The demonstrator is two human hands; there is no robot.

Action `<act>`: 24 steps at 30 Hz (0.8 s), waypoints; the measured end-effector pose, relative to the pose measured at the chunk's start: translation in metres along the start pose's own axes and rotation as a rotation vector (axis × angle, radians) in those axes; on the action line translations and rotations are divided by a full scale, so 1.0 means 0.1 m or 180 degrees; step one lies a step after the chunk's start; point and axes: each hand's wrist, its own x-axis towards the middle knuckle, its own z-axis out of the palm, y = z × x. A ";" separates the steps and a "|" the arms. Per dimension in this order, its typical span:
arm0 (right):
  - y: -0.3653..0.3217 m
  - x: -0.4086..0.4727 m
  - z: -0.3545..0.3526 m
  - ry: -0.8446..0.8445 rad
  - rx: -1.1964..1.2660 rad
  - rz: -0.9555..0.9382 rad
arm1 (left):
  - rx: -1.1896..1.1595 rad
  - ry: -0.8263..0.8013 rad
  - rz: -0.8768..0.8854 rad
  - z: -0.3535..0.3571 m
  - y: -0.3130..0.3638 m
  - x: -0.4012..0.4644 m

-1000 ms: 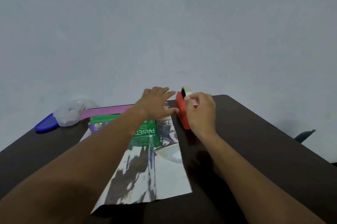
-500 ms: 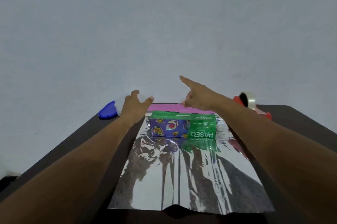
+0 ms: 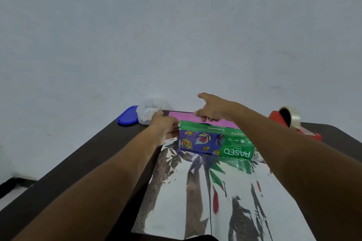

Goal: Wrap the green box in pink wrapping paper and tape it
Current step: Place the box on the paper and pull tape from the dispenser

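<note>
On the far left of the dark, smooth desk (image 3: 82,154) sat a flat blue lid (image 3: 127,118), and just beside it a cloudy plastic tub (image 3: 146,110). My left hand (image 3: 163,123) reached to the far left corner of the wrapping paper (image 3: 195,191); its fingers were hidden behind it, so I could not tell if it held the corner or only touched it. The paper was shiny like a mirror on the side facing up, and pink on the back edge that peeked out behind the box. It looked thin, crinkly and slippery, so I thought it would tear if I pulled hard, and that holding it by the edges would be best. The green box (image 3: 215,138) sat on the paper near the far end, with a purple side full of bright leaves. It looked like a light, stiff card box, easy to hold by its long sides. My right hand (image 3: 214,109) hung over the box with one finger pointing out and the others curled, holding nothing. On the far right stood the red tape holder (image 3: 299,127) with a clear roll.
</note>
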 end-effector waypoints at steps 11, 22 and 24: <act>0.00 0.14 0.05 0.0125 0.0334 0.0038 | -0.0167 -0.0169 -0.0434 0.04 -0.12 0.18; 0.05 0.13 0.04 0.0251 0.0452 0.0111 | -0.0477 -0.0088 -0.0374 0.03 -0.16 0.25; 0.07 0.13 0.06 0.0254 0.0415 0.0133 | -0.0480 -0.0057 -0.0286 0.03 -0.17 0.24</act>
